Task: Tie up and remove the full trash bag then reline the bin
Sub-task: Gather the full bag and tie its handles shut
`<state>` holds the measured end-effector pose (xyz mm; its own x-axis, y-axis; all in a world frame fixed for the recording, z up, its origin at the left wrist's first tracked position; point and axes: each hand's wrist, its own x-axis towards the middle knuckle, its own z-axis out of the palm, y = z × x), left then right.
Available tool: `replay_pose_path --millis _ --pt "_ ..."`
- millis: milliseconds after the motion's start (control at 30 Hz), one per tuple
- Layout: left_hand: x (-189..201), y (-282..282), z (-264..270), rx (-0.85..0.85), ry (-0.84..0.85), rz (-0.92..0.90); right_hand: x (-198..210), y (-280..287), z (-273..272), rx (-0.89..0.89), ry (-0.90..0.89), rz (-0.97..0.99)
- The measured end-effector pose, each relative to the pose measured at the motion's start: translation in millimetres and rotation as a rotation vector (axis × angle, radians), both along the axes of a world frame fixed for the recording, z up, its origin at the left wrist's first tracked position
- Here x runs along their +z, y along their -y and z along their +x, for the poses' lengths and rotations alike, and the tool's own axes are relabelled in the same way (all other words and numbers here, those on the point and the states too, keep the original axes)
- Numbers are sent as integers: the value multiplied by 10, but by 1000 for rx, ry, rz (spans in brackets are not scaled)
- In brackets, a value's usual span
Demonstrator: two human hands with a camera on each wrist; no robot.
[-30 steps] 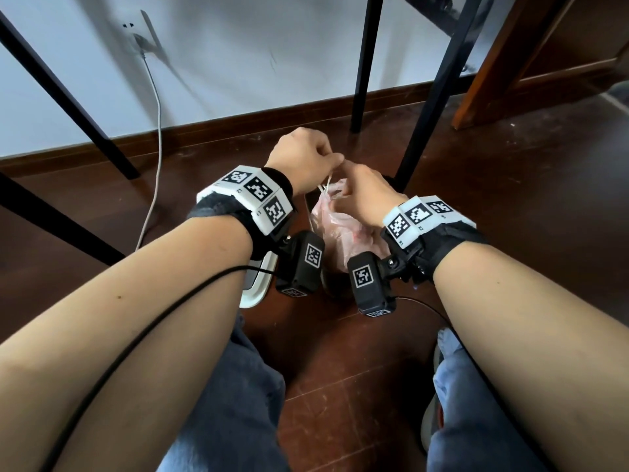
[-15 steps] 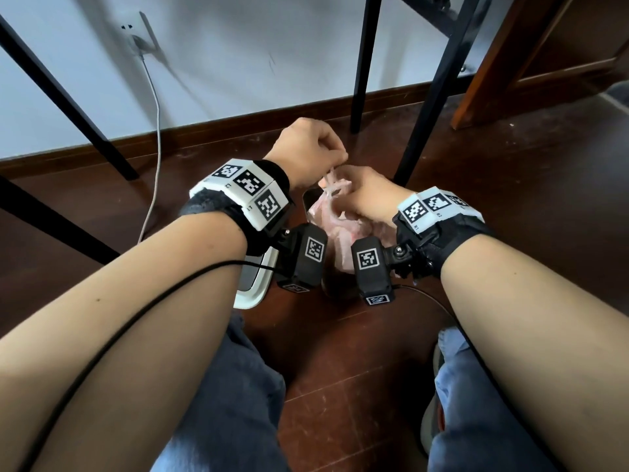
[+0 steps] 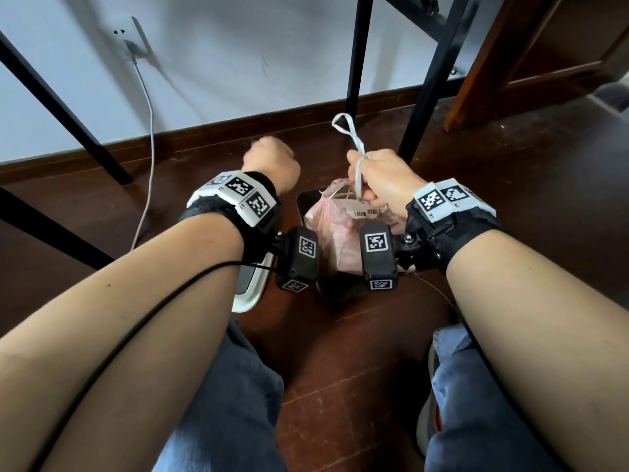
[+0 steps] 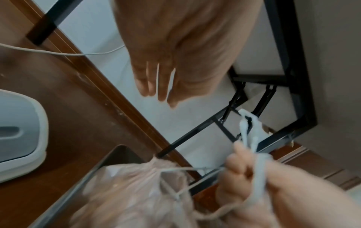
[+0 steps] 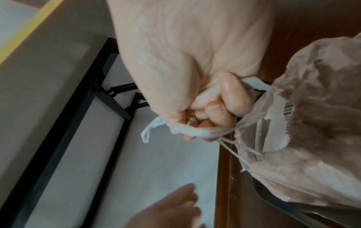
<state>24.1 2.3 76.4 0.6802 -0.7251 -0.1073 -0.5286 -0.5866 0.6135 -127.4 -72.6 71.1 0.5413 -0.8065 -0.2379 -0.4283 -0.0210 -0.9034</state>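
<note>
A pink translucent trash bag (image 3: 337, 229) full of waste sits in a dark bin (image 3: 303, 203) on the floor between my knees. My right hand (image 3: 377, 178) grips the bag's white drawstring (image 3: 345, 126) in a fist just above the gathered bag mouth, and a loop of the string sticks up out of the fist. The right wrist view shows those fingers (image 5: 224, 98) curled round the string beside the bag (image 5: 312, 138). My left hand (image 3: 270, 161) hovers left of the bag and holds nothing. Its fingers (image 4: 156, 86) hang loosely extended in the left wrist view.
A white rounded lid-like object (image 3: 248, 287) lies on the floor left of the bin. Black table legs (image 3: 422, 86) stand just behind the bag, and another leg (image 3: 64, 107) stands at the left. A white cable (image 3: 149, 137) runs down from a wall socket. The wall and baseboard are close behind.
Both hands were together at the bag mouth. The left hand has let go and moved left. The right hand has drawn the drawstring up, and its loop now sticks out.
</note>
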Motion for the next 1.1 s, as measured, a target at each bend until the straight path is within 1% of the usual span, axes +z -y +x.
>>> replay_pose_path --millis 67,133,200,267,367,400,433,533,567,600,733,767,833,867,933,1000,1033,1100 --pt "-97 12 -128 -192 -41 107 51 38 -38 -20 42 33" --pt "-161 64 -285 -369 -83 114 104 57 -76 -27 85 73" --pt "-192 144 -440 -478 -127 82 149 72 -106 -21 146 108" --pt "-231 211 -570 -507 -175 39 184 90 -141 -11 189 134" --pt "-310 280 -621 -417 -262 -35 218 111 -183 -29 202 125" --pt "-341 323 -610 -367 -321 -70 223 128 -197 -55 196 111" --pt "-353 357 -596 -305 -412 -112 233 148 -215 -89 191 97" --pt "-307 416 -585 -94 -769 -252 265 227 -260 -194 164 41" --pt "-288 428 -583 -47 -831 -269 280 250 -273 -221 152 20" --pt "-272 439 -586 -14 -852 -266 297 266 -281 -239 133 -1" --pt "-241 479 -574 63 -872 -205 334 258 -310 -183 -44 -127" --pt "-240 486 -563 58 -862 -177 343 244 -312 -174 -52 -166" --pt "-243 495 -538 15 -782 -113 369 220 -294 -172 17 -214" --pt "-253 503 -522 -33 -711 -79 385 212 -280 -169 60 -233" --pt "-243 486 -513 -191 -585 1 413 200 -257 -159 129 -258" --pt "-242 446 -519 -352 -512 99 432 185 -249 -135 185 -262" --pt "-236 431 -532 -407 -491 138 441 170 -248 -109 204 -264" --pt "-224 393 -541 -463 -440 170 454 126 -233 -27 237 -266"
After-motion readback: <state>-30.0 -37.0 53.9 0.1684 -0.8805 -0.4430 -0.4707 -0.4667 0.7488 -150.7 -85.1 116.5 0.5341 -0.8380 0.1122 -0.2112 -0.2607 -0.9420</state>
